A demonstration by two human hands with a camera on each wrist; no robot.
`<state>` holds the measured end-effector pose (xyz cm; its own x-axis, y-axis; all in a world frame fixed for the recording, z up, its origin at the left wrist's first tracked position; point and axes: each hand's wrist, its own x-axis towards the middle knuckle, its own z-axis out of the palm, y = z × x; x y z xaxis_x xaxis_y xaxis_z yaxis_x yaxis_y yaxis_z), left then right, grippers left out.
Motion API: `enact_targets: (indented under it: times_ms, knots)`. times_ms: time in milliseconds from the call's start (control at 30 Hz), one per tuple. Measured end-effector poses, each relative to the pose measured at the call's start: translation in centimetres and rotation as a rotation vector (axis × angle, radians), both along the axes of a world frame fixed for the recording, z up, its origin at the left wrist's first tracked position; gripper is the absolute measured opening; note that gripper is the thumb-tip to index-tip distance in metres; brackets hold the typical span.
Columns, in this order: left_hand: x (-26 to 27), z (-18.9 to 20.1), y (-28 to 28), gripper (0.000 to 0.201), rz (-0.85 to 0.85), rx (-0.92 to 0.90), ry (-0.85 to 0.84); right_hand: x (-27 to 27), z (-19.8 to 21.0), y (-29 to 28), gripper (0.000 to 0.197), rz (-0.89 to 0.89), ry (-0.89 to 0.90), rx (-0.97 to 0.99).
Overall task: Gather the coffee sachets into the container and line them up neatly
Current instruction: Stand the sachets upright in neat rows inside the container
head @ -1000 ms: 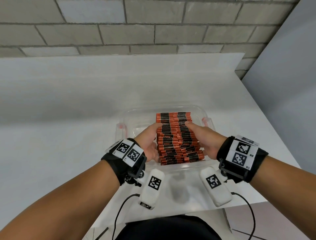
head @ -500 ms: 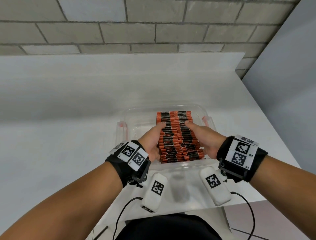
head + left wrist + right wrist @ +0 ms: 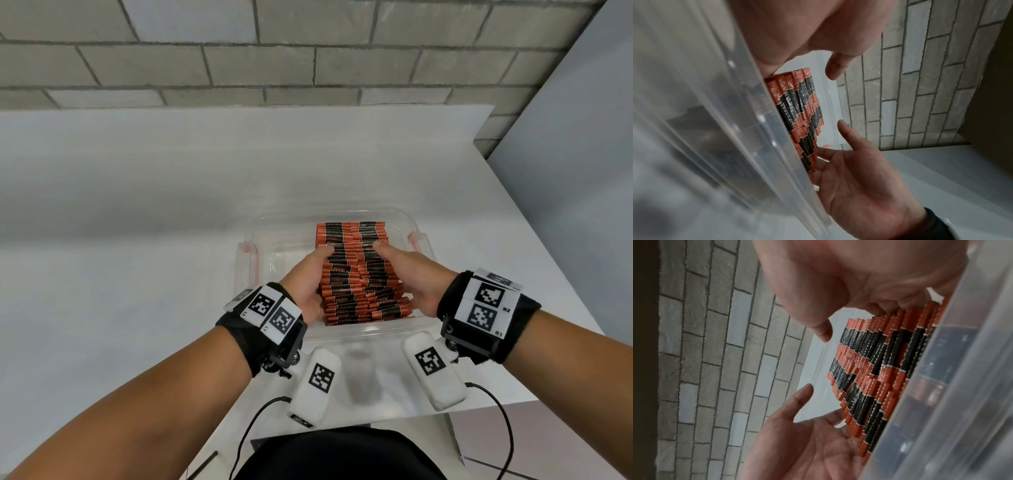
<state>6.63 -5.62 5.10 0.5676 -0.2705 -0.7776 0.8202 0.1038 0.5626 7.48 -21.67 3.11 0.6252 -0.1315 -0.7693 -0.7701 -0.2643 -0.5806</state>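
Left hand [image 3: 306,284] had slid in along left side of sachets [image 3: 356,274] since second ago, flat fingers pressing stack, nothing grasped. Left edge looked squarer; I judged gathering done, only lining up left. Sachets sat in clear container [image 3: 260,246], lower centre of frame, right of its middle. Each sachet's long axis ran left-right across frame; row ran from near wall toward far wall, ends staggered near bottom. Right hand [image 3: 409,274] lay flat against right side, fingers straight, pressing, gripping nothing.
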Motion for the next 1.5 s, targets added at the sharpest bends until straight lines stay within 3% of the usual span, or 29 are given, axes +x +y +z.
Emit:
enact_targets:
  times_ms: [133, 300, 367, 500, 600, 700, 900, 1033, 1167, 1233, 1300, 1367, 1433, 1500]
  knots:
    - [0.0, 0.1, 0.0, 0.030, -0.006, 0.002, 0.011, 0.1, -0.3, -0.1, 0.093, 0.012, 0.012, 0.014]
    - [-0.2, 0.6, 0.2, 0.031, -0.008, 0.065, 0.024, -0.3, 0.6, -0.1, 0.048, -0.001, 0.018, 0.010]
    - [-0.3, 0.6, 0.1, 0.033, -0.011, 0.081, 0.036, -0.5, 0.8, -0.2, 0.042, 0.013, 0.043, 0.023]
    - [-0.2, 1.2, -0.3, 0.036, -0.035, 0.101, 0.073, -0.5, 1.6, 0.3, 0.044, 0.032, 0.086, 0.008]
    - [-0.3, 1.5, -0.4, 0.037, -0.044, 0.101, 0.099, -0.4, 2.0, 0.5, 0.055, 0.071, 0.108, -0.013]
    - [-0.2, 1.4, -0.3, 0.037, -0.028, 0.102, 0.109, -0.5, 2.4, 0.5, 0.047, 0.098, 0.116, -0.031]
    - [-0.3, 0.9, -0.1, 0.035, 0.009, 0.047, 0.120, -0.4, 1.7, 0.4, 0.064, 0.095, 0.159, -0.036]
    - [-0.4, 0.3, 0.2, 0.033, -0.014, 0.049, 0.117, -0.6, 2.2, 0.6, 0.055, 0.076, 0.154, 0.022]
    - [0.3, 0.2, 2.6, 0.065, -0.073, 0.098, -0.036, -1.1, 2.6, -0.1, 0.067, 0.063, 0.012, 0.003]
    - [1.0, 1.0, 5.2, 0.051, -0.010, 0.072, -0.134, -1.9, 3.2, -1.1, 0.064, 0.012, -0.154, -0.006]
    - [1.3, 1.8, 8.5, 0.034, 0.093, 0.068, -0.240, -2.7, 3.7, -2.5, 0.041, -0.071, -0.378, -0.046]
    - [1.0, 1.8, 11.6, 0.024, 0.174, 0.219, -0.333, -3.4, 3.6, -4.2, 0.021, -0.086, -0.560, -0.274]
    - [0.1, 0.4, 13.5, 0.018, 0.148, 0.453, -0.377, -3.8, 3.0, -5.9, 0.023, 0.009, -0.547, -0.554]
    - [-0.9, -1.6, 13.8, 0.012, 0.077, 0.546, -0.343, -4.2, 2.1, -6.5, 0.031, 0.085, -0.380, -0.558]
